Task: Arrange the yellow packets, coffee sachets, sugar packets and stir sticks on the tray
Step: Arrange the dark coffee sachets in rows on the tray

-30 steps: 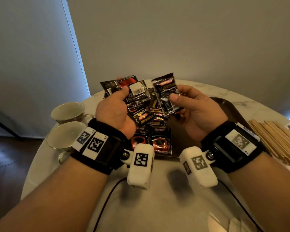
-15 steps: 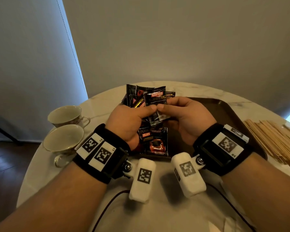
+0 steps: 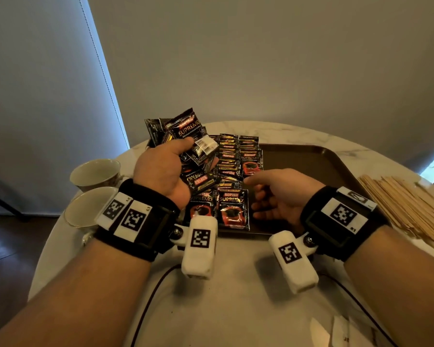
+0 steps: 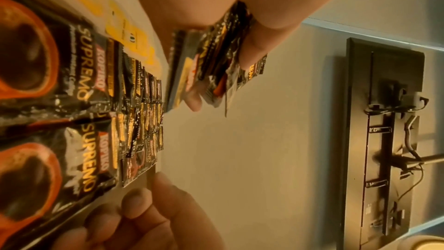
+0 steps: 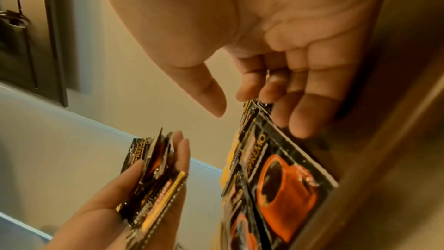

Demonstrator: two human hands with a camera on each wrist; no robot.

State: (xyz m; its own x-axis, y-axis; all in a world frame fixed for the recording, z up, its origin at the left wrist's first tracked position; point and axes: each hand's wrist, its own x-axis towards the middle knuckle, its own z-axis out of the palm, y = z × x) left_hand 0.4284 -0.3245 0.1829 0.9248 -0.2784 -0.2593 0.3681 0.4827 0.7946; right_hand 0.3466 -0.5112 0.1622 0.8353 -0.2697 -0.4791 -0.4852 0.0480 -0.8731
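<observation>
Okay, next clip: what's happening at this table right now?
A person is laying Kopiko coffee sachets in overlapping rows on a brown tray. The left hand holds a fanned bunch of sachets above the tray's left side. The right hand is empty, fingers relaxed, hovering just right of the rows. Wooden stir sticks lie in a heap on the table right of the tray; two teacups sit to the left.
</observation>
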